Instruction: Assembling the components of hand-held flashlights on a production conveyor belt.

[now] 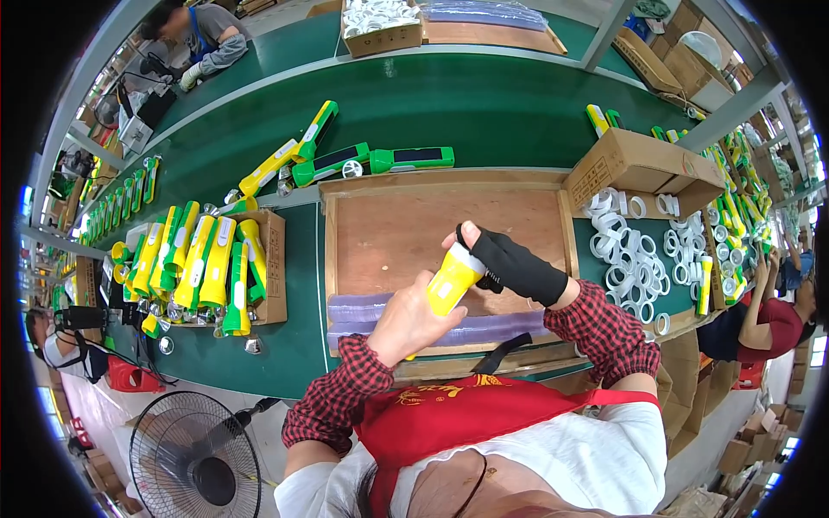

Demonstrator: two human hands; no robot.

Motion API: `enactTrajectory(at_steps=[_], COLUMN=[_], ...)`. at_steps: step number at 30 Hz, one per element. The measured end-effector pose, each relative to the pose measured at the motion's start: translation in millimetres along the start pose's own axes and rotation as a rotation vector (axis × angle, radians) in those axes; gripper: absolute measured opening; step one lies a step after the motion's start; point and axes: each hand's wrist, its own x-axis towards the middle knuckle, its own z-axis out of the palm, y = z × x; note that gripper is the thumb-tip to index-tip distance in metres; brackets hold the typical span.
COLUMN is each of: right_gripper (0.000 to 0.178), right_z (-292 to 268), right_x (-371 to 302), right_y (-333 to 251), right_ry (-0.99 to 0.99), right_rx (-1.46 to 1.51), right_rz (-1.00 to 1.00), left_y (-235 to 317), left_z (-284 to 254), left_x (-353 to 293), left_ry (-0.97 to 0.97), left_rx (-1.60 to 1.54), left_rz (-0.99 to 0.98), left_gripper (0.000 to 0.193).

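Torch (451, 287), yellow with a white end, is between my hands over the near part of the tray (436, 226), tilted so its white end points to the far right. My left hand (411, 318), bare, is closed around the yellow body. My right hand (511, 266), in a black fingerless glove, is closed on the white end, some of its fingers hidden. Lilac strips (509, 327) lie along the tray's near side. To my left, a box (275, 268) is heaped with yellow-green torches (199, 263). To my right, white rings (637, 269) lie loose, just beside a carton (596, 168). Other torches (412, 160) lie beyond the tray's far edge. A fan (213, 481) stands near, on the left.
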Motion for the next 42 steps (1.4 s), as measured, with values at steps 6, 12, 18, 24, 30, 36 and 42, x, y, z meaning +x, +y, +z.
enactTrajectory(at_steps=[6,12,18,24,30,36,42], right_gripper=[0.041,0.041,0.048,0.055,0.052,0.047,0.041], right_z=[18.8,15.3,-2.0,-13.5,-5.5,-2.1,-4.2], right_x=[-0.2,-26.6,-29.5,-30.9,-38.3,-40.5,-45.0], right_y=[17.3,-3.0,-7.7,4.2,-7.4,-1.4,-7.4], right_ry=[0.278,0.042,-0.267,-0.343,-0.267,-0.219,-0.071], right_rx=[-0.668,-0.812,-0.499,-0.540,-0.671,-0.302,0.161], right_rz=[-0.383,-0.732,-0.644,-0.537,-0.329,-0.471,-0.098], left_y=[11.1,9.2,-0.3,-4.2,-1.3,-2.1,-1.6], left_z=[14.7,-12.7,-21.9,-19.0,-11.7,-11.1,-4.4], left_x=[1.4,7.4,4.6,2.2,-1.3,-5.2,-9.2], left_ry=[0.257,-0.381,-0.485,-0.247,-0.225,-0.220,-0.060], left_rx=[0.091,-0.512,-0.488,-0.250,-0.281,-0.395,-0.524], left_rz=[0.034,0.175,0.153,0.178,0.142,0.122,0.177], left_gripper=[0.057,0.059,0.056,0.068,0.078,0.078,0.067])
